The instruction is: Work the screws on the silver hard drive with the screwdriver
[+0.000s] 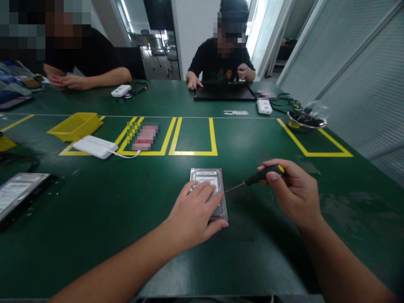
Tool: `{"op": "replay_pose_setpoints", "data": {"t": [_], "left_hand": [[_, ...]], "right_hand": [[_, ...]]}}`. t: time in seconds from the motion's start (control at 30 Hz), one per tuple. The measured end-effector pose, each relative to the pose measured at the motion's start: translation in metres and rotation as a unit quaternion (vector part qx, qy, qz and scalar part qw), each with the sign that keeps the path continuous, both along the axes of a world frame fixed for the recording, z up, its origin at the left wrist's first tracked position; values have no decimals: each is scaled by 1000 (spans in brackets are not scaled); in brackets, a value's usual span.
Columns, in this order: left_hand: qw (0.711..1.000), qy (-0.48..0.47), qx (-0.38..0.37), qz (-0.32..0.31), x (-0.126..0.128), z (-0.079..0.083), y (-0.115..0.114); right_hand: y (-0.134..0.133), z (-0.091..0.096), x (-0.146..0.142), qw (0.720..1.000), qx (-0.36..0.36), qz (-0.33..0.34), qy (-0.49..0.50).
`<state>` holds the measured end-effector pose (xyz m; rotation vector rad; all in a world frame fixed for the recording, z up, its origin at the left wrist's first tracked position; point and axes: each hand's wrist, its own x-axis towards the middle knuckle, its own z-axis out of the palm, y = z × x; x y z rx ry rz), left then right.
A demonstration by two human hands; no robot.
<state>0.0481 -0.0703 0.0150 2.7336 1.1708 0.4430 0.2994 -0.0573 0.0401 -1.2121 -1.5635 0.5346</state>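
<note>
A silver hard drive (206,173) lies on the green table with its labelled face up. My left hand (197,210) is laid over it, gripping it, with the fingers across the label and the thumb at the near right corner. Part of the label is hidden beneath the fingers. My right hand (293,189) is closed around the black and yellow handle of a screwdriver (259,176). Its thin shaft points left, and the tip meets the drive's right edge; I cannot tell whether it sits in a screw.
A larger drive-like device (22,191) lies at the left. Further back are a yellow bin (75,126), a white power bank (94,146) cabled to a blurred phone (145,138), and a metal bowl (306,122) of dark parts. Across the table, one person touches a black laptop (224,91); another sits left.
</note>
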Motion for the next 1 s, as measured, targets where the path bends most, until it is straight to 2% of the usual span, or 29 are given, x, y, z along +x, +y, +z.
{"op": "replay_pose_setpoints", "data": {"t": [0.37, 0.67, 0.9, 1.0], "left_hand": [[1000, -1, 2, 1, 0, -2, 1], [1000, 5, -4, 1, 0, 0, 1], [1000, 3, -2, -3, -1, 2, 1], [1000, 5, -6, -8, -2, 2, 1]], "right_hand": [[-1, 1, 1, 999, 17, 6, -35], [0, 5, 5, 996, 8, 53, -66], [-1, 21, 0, 991, 7, 123, -54], [-1, 31, -3, 985, -5, 149, -93]]}}
